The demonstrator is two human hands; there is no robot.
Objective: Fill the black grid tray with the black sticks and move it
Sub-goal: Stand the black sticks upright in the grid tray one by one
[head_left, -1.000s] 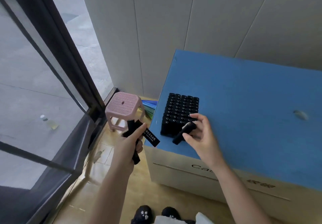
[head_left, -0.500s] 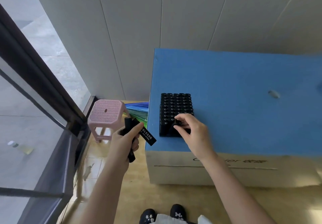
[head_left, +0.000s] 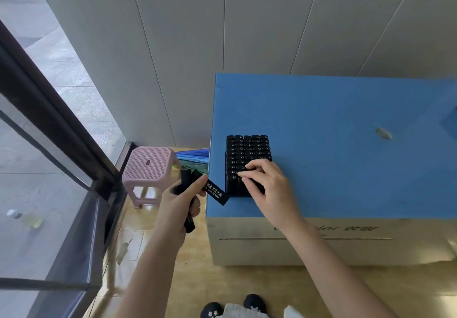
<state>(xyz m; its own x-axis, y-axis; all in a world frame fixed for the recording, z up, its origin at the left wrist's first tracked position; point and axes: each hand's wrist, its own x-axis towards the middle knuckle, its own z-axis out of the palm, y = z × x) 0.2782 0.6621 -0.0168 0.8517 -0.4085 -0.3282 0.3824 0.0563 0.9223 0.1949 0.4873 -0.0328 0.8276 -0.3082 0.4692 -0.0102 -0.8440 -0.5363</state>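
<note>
The black grid tray point(head_left: 247, 149) stands near the left edge of a blue board point(head_left: 346, 144), its cells filled with upright black sticks whose round tops show. My right hand point(head_left: 269, 189) lies over the tray's near end, fingertips pressing on the stick tops there; no stick shows between the fingers, and the near rows are hidden under the hand. My left hand point(head_left: 175, 204) hovers left of the board, off its edge, gripping a small bundle of black sticks point(head_left: 185, 181). One flat stick with white lettering point(head_left: 215, 192) juts toward the tray's near left corner.
The blue board tops a large cardboard box point(head_left: 321, 241) on a wooden floor. A pink plastic stool point(head_left: 148, 166) stands left of the box, with coloured folded material point(head_left: 195, 155) behind it. A dark window frame point(head_left: 61, 129) runs along the left. My shoes point(head_left: 210, 310) show at the bottom.
My right hand brought a black stick lying at the tray's near edge upright into the tray, then lowered flat onto the stick tops. The left hand kept its bundle, barely moving.
</note>
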